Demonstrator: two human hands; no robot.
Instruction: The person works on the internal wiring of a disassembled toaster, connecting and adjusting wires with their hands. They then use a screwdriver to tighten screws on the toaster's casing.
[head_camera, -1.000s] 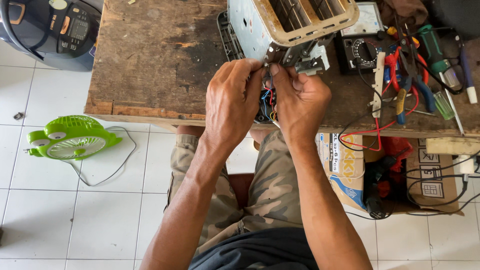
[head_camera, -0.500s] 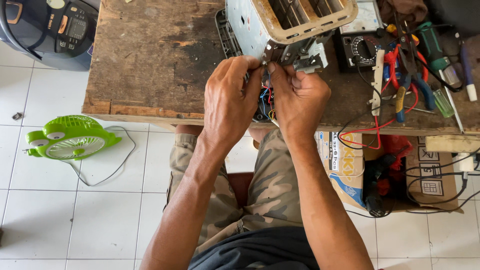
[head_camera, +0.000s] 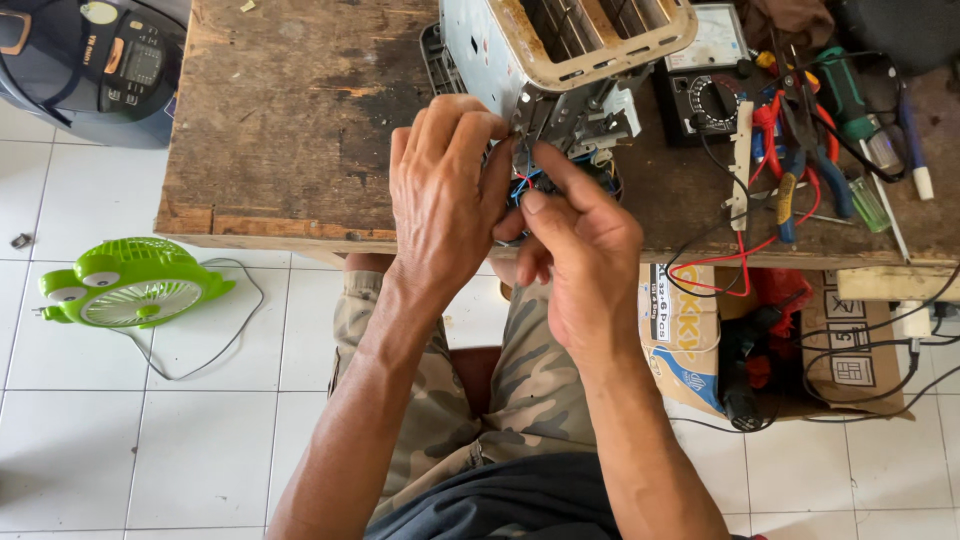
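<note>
An opened metal toaster (head_camera: 560, 50) with a cream top rim stands on a worn wooden workbench (head_camera: 290, 120). Both hands meet at its near lower end, where red and blue wires (head_camera: 522, 186) hang out. My left hand (head_camera: 440, 200) has its fingers curled over the wires and the toaster's bottom edge. My right hand (head_camera: 575, 240) pinches the wires between thumb and forefinger, just below the metal frame. The wire ends are mostly hidden by my fingers.
A black analogue multimeter (head_camera: 705, 85) sits right of the toaster, with pliers, screwdrivers and test leads (head_camera: 810, 150) beyond. A green fan (head_camera: 125, 285) lies on the tiled floor at left, a dark appliance (head_camera: 95, 60) at top left, cardboard boxes (head_camera: 850, 345) under the bench.
The hands stayed at the toaster's lower end. My fingers shifted slightly on the wires; the right thumb and forefinger now pinch them more visibly.
</note>
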